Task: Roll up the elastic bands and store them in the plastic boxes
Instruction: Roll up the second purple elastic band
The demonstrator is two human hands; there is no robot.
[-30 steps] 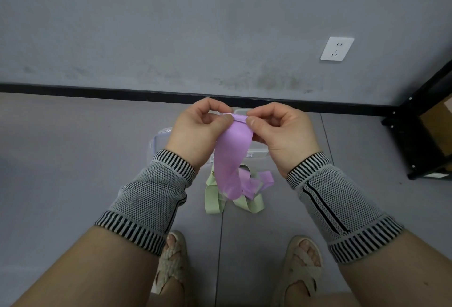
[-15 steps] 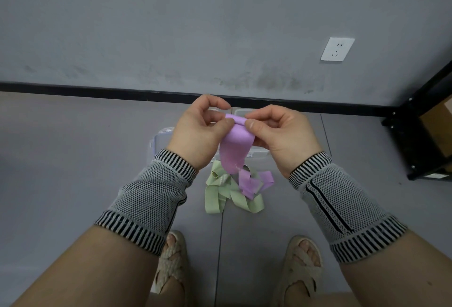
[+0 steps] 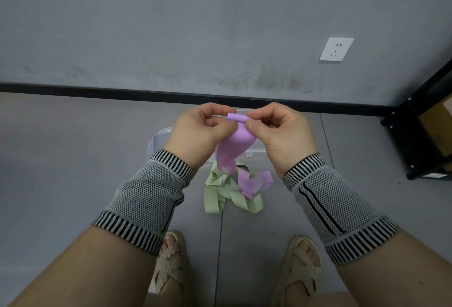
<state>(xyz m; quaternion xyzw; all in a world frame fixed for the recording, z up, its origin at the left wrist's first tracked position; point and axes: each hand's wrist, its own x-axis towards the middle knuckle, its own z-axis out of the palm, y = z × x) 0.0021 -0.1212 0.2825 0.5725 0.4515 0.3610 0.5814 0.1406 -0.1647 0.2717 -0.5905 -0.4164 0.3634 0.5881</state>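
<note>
Both thumbs and forefingers pinch the small roll at the top of the purple band (image 3: 232, 145): left hand (image 3: 200, 133) and right hand (image 3: 281, 130) meet above the clear plastic box (image 3: 156, 141). The tail hangs toward loose green bands (image 3: 227, 196) on the floor. Risk: elastic springs back, so a slack pinch would likely unwind the coil.

no readable text, labels or numbers anywhere

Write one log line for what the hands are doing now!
step: rolling | both hands: left hand, right hand pinch purple band | green bands: on floor
</note>
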